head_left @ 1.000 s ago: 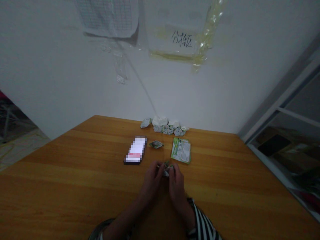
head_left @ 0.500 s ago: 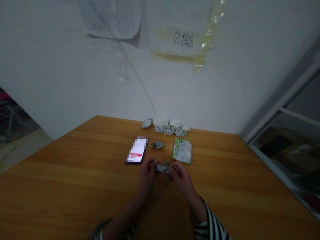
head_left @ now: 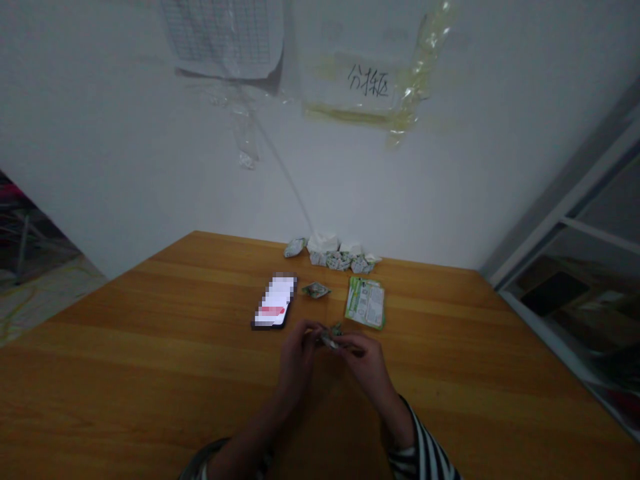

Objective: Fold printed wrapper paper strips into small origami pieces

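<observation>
My left hand [head_left: 298, 350] and my right hand [head_left: 364, 357] meet over the middle of the table, both closed on a small folded piece of printed paper [head_left: 329, 339]. Fingers cover much of that piece, and its green-and-white print shows only in parts. Just beyond it lies a folded diamond-shaped printed piece [head_left: 316, 290]. To the right of that is a stack of flat green-and-white printed sheets [head_left: 366, 303]. A phone [head_left: 274, 301] with a lit screen lies left of the diamond-shaped piece.
Along the wall, at the back of the wooden table [head_left: 150, 320], sit several folded printed pieces [head_left: 337, 260] and crumpled white tissue-like material [head_left: 323, 243]. Taped papers [head_left: 367, 83] hang on the wall. A shelf [head_left: 575, 293] holding dark items stands at the right.
The folded paper has turned and now tilts between my fingers. My right hand has moved slightly left, closer to my left hand. The things on the table stay put.
</observation>
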Tool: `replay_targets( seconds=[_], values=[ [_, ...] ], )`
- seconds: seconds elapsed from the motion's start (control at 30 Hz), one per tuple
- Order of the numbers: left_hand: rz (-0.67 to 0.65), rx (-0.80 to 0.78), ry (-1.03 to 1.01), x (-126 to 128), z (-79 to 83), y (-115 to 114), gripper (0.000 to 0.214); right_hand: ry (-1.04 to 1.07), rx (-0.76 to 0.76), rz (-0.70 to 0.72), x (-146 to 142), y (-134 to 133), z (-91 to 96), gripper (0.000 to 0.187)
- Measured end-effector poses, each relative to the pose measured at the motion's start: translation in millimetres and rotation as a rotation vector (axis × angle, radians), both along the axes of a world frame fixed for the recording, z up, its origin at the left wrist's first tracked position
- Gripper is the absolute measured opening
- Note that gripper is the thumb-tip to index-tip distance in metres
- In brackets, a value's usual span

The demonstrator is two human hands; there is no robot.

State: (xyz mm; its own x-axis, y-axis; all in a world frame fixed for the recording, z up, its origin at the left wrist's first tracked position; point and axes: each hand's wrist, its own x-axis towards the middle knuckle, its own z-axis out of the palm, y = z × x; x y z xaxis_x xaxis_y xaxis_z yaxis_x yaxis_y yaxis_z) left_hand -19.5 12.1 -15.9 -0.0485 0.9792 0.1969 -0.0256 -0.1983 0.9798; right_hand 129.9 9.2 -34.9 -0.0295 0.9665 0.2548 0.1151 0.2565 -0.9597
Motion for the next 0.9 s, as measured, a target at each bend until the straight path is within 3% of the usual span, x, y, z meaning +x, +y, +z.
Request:
replay_targets(
  seconds=[0.17,0.33,0.5,0.6,0.7,0.8,0.9],
  values=[
    [-0.025,-0.121,-0.134,3.8,-3.0,-1.4,0.017,0.006,-0.039,-0.099,4.1,2.0,-5.4,0.015],
    [-0.084,-0.148,-0.133,7.9,-1.7,0.0,0.017,0.096,-0.099,-0.159,1.8,2.5,-9.5,0.019],
    [-0.092,-0.163,-0.063,6.6,-4.9,5.1,0.027,0.043,-0.014,-0.230,-3.3,-5.8,-4.0,0.011],
    [-0.085,-0.216,-0.056,1.8,-6.6,7.9,0.028,-0.021,0.011,-0.226,-7.8,-10.8,-0.5,0.009],
    [-0.038,-0.240,-0.048,-3.0,-6.4,8.2,0.025,0.109,-0.038,-0.173,-14.6,-12.7,0.7,0.015],
    [0.017,-0.185,0.001,-4.3,-5.7,7.3,0.017,0.163,-0.045,-0.122,-19.5,-11.9,-1.2,0.017],
    [0.008,-0.122,0.076,-2.8,-5.4,6.9,0.021,0.081,-0.023,-0.133,-17.6,-8.9,-3.6,0.016]
  ],
)
